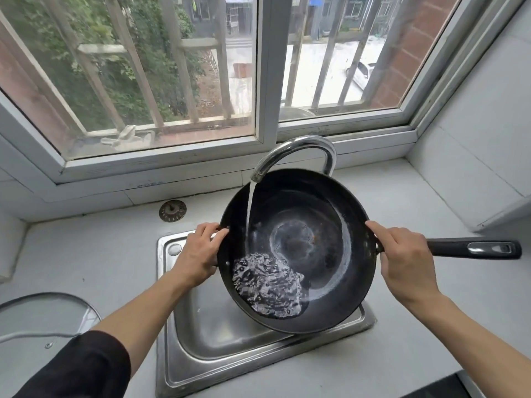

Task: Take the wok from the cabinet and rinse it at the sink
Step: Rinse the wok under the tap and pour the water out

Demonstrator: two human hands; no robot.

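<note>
Black and round, the carbon-steel wok [298, 248] is hanging tilted over the stainless-steel sink [201, 326] while you are clamping its rim with your left hand [198, 251] and gripping the base of its long black handle [474, 248] with your right hand [402, 259]. Water from the curved chrome tap [293, 150] is pooling at the low near-left side, so its growing weight is likely pulling against wet fingers; tipping further risks a slosh onto the pale countertop [86, 254].

Barred window [184, 67], pale countertop [86, 254]
</note>
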